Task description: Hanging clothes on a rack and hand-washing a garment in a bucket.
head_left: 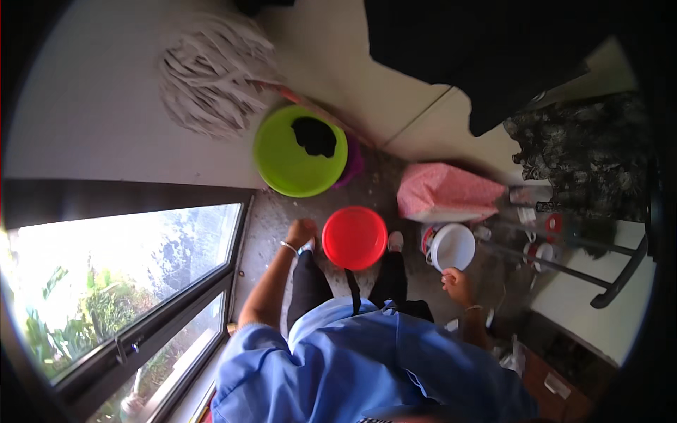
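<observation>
In front of my feet stands a round red basin (355,238) with nothing visible in it. My left hand (302,231) hangs just left of its rim, apart from it, with the fingers curled in and nothing showing in them. On the right, my right hand (458,285) overlaps the view near the lower rim of a white bucket (455,248). Its fingers are bent together, and I see nothing held. The bucket's thin handle hangs close to the fingertips; contact cannot be made out. Beyond the red basin sits a lime-green tub (285,162) with a black cloth (314,136) inside.
A window (134,261) runs along my left. A string mop (211,74) leans by the wall above the tub. A pink bag (448,192) lies behind the bucket. Dark garments (486,56) hang at upper right, near a black metal rail (620,275). Something purple (352,163) peeks out beside the tub.
</observation>
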`<control>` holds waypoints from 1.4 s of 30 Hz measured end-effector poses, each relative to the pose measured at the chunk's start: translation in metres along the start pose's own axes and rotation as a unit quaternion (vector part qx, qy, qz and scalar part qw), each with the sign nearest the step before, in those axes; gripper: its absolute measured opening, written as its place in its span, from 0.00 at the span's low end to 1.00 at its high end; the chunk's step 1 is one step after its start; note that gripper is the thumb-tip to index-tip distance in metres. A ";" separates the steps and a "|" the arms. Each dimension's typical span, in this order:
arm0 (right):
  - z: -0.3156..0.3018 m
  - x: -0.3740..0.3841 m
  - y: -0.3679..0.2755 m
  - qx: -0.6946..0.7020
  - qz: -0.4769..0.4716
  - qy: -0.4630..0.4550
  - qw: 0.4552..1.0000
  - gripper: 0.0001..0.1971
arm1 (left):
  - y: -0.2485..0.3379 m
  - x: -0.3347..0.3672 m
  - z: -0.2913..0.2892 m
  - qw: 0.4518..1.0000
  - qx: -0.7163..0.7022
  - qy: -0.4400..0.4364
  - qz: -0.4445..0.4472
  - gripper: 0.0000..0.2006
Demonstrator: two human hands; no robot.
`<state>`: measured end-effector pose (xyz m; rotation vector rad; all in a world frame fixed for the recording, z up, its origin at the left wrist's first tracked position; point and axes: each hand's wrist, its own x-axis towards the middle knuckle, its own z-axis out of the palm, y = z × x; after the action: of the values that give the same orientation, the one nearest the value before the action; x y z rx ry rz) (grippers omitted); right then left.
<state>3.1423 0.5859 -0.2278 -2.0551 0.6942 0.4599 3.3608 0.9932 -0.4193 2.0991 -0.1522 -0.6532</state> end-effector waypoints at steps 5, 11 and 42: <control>0.062 -0.029 0.038 -0.051 0.085 -0.034 0.995 0.06 | 0.002 0.073 -0.038 0.987 0.112 0.083 0.080 0.12; 0.111 -0.056 0.070 0.108 0.166 0.037 0.980 0.05 | 0.022 0.165 -0.009 0.976 0.212 0.031 0.038 0.18; 0.214 0.115 -0.031 0.755 0.197 -0.184 0.598 0.23 | 0.087 -0.029 0.055 0.668 -0.626 -0.305 -0.264 0.11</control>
<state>3.2383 0.7458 -0.3859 -0.1438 0.8032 0.2899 3.3200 0.9118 -0.3636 0.4817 0.4607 -1.2993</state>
